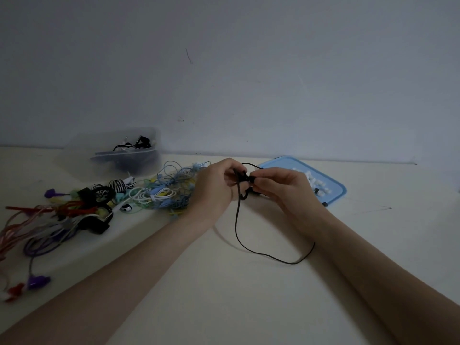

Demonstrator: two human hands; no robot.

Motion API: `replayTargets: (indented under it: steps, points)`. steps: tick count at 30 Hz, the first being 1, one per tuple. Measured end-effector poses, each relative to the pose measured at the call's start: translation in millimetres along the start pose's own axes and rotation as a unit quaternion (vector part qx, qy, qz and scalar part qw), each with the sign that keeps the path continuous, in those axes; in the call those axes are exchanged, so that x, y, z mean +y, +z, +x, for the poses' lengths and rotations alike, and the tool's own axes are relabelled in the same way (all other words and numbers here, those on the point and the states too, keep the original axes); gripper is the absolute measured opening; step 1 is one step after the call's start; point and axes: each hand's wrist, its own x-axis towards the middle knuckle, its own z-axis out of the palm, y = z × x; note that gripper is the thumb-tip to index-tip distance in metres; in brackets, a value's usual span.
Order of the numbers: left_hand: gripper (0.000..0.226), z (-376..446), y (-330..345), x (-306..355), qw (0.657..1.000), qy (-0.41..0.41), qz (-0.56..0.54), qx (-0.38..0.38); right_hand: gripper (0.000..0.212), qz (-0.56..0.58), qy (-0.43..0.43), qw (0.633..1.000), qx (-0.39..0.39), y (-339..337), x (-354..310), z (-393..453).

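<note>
Both hands meet above the middle of the pale table (224, 295). My left hand (216, 186) grips a black earphone (245, 176) with curled fingers. My right hand (283, 188) pinches the earphone's tip from the right side. The black cable (249, 247) hangs from the hands, loops over the table and runs under my right forearm. What sits on the earphone's tip is hidden by the fingers.
A tangle of coloured earphones (159, 192) and cables lies left of my hands, with red and purple ones (37, 232) further left. A clear plastic box (129, 155) with black earphones stands by the wall. A blue lid (331, 188) holds several small white ear tips.
</note>
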Motion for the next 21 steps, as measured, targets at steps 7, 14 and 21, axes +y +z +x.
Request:
replayTargets:
  steps: [7, 14, 21]
  points:
    - [0.024, -3.9, 1.9, 4.2, 0.998, 0.044, 0.054, -0.002, 0.018, -0.008, -0.004, 1.0, 0.0, -1.1, -1.7, -1.3]
    - [0.031, 1.1, 0.9, 0.7, 0.996, -0.028, -0.08, 0.004, 0.016, 0.021, 0.003, 1.0, 0.02, -4.6, -2.9, 0.2]
    - [0.033, -0.7, -1.9, 2.1, 0.995, -0.045, -0.091, 0.008, 0.016, -0.014, -0.004, 1.0, 0.019, -4.3, -1.6, -0.4]
